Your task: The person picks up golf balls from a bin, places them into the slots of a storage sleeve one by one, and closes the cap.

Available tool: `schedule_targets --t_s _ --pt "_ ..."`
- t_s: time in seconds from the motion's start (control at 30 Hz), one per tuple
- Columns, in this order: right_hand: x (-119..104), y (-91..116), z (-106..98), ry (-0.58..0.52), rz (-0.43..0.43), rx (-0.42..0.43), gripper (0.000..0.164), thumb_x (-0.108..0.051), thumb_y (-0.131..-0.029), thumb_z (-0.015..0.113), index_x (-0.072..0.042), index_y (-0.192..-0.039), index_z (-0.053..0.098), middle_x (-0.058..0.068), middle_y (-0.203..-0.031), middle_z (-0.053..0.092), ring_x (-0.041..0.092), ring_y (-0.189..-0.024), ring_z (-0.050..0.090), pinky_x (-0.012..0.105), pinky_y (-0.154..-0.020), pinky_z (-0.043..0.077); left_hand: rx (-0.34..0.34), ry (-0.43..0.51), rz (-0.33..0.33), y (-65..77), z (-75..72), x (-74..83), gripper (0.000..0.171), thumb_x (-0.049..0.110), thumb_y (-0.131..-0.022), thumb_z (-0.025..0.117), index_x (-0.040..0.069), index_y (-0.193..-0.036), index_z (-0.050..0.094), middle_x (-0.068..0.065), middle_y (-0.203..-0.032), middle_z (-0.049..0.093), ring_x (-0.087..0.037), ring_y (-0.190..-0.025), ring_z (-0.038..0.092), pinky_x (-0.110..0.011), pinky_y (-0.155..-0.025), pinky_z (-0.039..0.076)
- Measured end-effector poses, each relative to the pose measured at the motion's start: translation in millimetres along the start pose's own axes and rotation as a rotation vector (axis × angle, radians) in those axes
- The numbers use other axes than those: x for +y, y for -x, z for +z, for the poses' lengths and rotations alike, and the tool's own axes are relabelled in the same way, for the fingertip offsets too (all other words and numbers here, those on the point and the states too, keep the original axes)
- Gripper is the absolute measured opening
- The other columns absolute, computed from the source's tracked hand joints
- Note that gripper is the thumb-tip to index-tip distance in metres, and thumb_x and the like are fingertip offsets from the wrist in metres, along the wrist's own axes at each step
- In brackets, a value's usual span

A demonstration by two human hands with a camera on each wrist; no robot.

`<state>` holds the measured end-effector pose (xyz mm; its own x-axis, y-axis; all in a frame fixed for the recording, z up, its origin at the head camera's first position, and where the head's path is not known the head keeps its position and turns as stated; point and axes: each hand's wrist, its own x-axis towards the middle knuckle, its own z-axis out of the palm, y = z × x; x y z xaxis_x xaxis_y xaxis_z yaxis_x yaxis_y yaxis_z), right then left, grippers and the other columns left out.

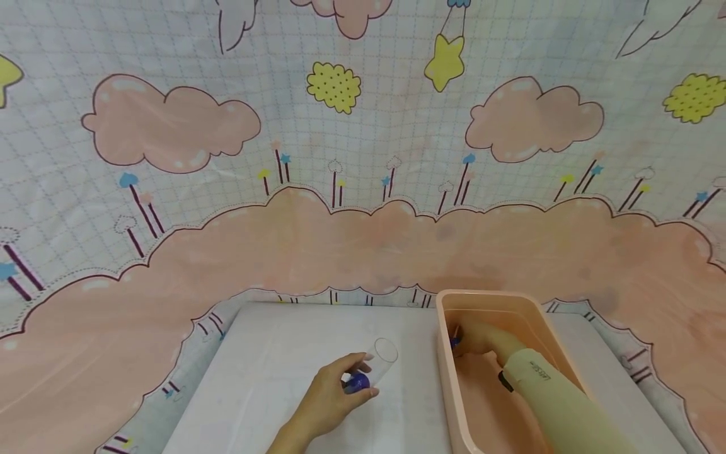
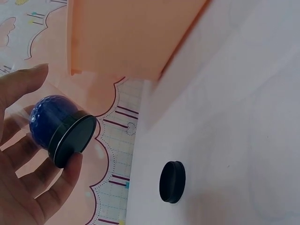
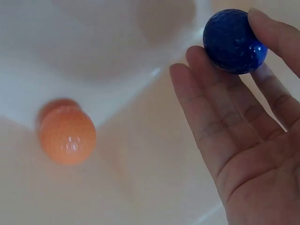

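My left hand [image 1: 326, 397] grips a clear tube [image 1: 386, 350] above the white table, its rim tilted up and away. Inside the tube's lower end sits a blue golf ball [image 2: 50, 117], with a black cap [image 2: 75, 138] closing that end. Down in the peach bin [image 1: 458, 403], my right hand [image 1: 476, 337] pinches another blue golf ball [image 3: 235, 41] between thumb and fingers. An orange golf ball [image 3: 69, 136] lies in the bin near its corner, apart from the right hand.
The bin stands on the right of the white table [image 1: 272, 353], its walls rising around my right forearm. A loose black cap [image 2: 172, 182] lies on the table in the left wrist view. A cloud-patterned cloth [image 1: 363, 246] hangs behind.
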<state>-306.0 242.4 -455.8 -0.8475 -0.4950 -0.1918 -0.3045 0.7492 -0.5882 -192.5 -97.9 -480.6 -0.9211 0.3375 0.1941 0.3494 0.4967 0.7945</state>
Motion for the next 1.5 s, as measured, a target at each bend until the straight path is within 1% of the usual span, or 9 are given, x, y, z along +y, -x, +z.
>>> schedule_targets --t_s 0.07,0.2,0.27,0.4,0.5,0.7,0.87,1.13,1.5 --pt "1 -4 -8 0.023 0.0 0.014 0.02 -0.015 -0.076 0.082 -0.025 -0.088 0.07 0.002 -0.09 0.067 0.018 -0.073 0.058 0.031 -0.059 0.052 -0.002 -0.01 0.002 -0.8 -2.4 1.5 0.055 0.047 -0.081 0.074 0.028 -0.13 0.057 0.012 -0.109 0.066 -0.006 -0.097 0.063 -0.022 -0.078 0.052" --pt "-6 4 -19 -0.07 0.037 0.024 0.02 -0.011 -0.08 0.078 -0.024 -0.093 0.069 0.007 -0.094 0.067 0.024 -0.073 0.059 0.037 -0.058 0.054 -0.012 -0.021 0.009 -3.4 -6.8 4.8 0.055 0.047 -0.081 0.074 0.03 -0.13 0.056 0.011 -0.109 0.066 -0.007 -0.095 0.064 -0.021 -0.077 0.052" --pt "-10 11 -23 -0.125 0.07 0.044 0.02 -0.013 -0.082 0.076 -0.019 -0.099 0.068 0.007 -0.096 0.067 0.024 -0.076 0.059 0.038 -0.062 0.055 -0.017 -0.032 0.009 -4.6 -8.9 6.8 0.055 0.048 -0.081 0.073 0.03 -0.13 0.055 0.011 -0.11 0.066 -0.007 -0.095 0.064 -0.021 -0.077 0.053" --pt "-16 25 -31 -0.114 0.126 0.104 0.03 -0.026 -0.082 0.077 -0.017 -0.108 0.066 0.001 -0.1 0.065 0.02 -0.089 0.06 0.038 -0.078 0.055 -0.034 -0.052 -0.005 -8.3 -12.5 12.2 0.057 0.051 -0.081 0.072 0.031 -0.131 0.055 0.009 -0.111 0.066 -0.009 -0.095 0.063 -0.02 -0.077 0.053" --pt "-19 34 -37 -0.073 0.091 0.148 0.033 -0.029 -0.082 0.078 -0.019 -0.11 0.066 -0.001 -0.106 0.065 0.019 -0.097 0.06 0.036 -0.085 0.056 -0.044 -0.067 -0.012 -11.5 -15.4 16.5 0.059 0.052 -0.081 0.072 0.03 -0.133 0.055 0.007 -0.112 0.067 -0.011 -0.095 0.063 -0.02 -0.076 0.053" --pt "-28 49 -44 -0.045 0.0 0.204 0.03 -0.028 -0.083 0.077 -0.02 -0.11 0.066 0.003 -0.111 0.064 0.019 -0.096 0.063 0.033 -0.083 0.056 -0.051 -0.097 -0.017 -14.8 -16.7 22.0 0.061 0.053 -0.081 0.072 0.029 -0.134 0.054 0.006 -0.112 0.067 -0.009 -0.094 0.063 -0.021 -0.076 0.053" --pt "-43 65 -48 -0.126 0.005 0.219 0.037 -0.033 -0.084 0.075 -0.019 -0.116 0.063 0.005 -0.117 0.062 0.018 -0.098 0.063 0.028 -0.079 0.056 -0.063 -0.114 0.001 -18.5 -17.4 29.1 0.062 0.054 -0.081 0.072 0.03 -0.135 0.053 0.007 -0.113 0.067 -0.007 -0.094 0.062 -0.02 -0.075 0.053" --pt "-72 82 -43 -0.188 -0.145 0.25 0.041 -0.036 -0.083 0.076 -0.022 -0.119 0.062 0.001 -0.113 0.065 0.019 -0.099 0.064 0.026 -0.082 0.055 -0.074 -0.142 0.001 -23.6 -18.0 36.8 0.061 0.052 -0.08 0.073 0.035 -0.134 0.052 0.014 -0.11 0.066 -0.01 -0.097 0.062 -0.02 -0.075 0.053" --pt "-100 92 -30 -0.284 -0.226 0.266 0.038 -0.033 -0.084 0.075 -0.025 -0.118 0.061 0.001 -0.112 0.066 0.02 -0.099 0.066 0.026 -0.081 0.056 -0.117 -0.179 0.004 -28.6 -21.4 39.1 0.056 0.056 -0.079 0.072 0.033 -0.128 0.054 0.014 -0.109 0.067 -0.011 -0.097 0.063 -0.025 -0.076 0.054"
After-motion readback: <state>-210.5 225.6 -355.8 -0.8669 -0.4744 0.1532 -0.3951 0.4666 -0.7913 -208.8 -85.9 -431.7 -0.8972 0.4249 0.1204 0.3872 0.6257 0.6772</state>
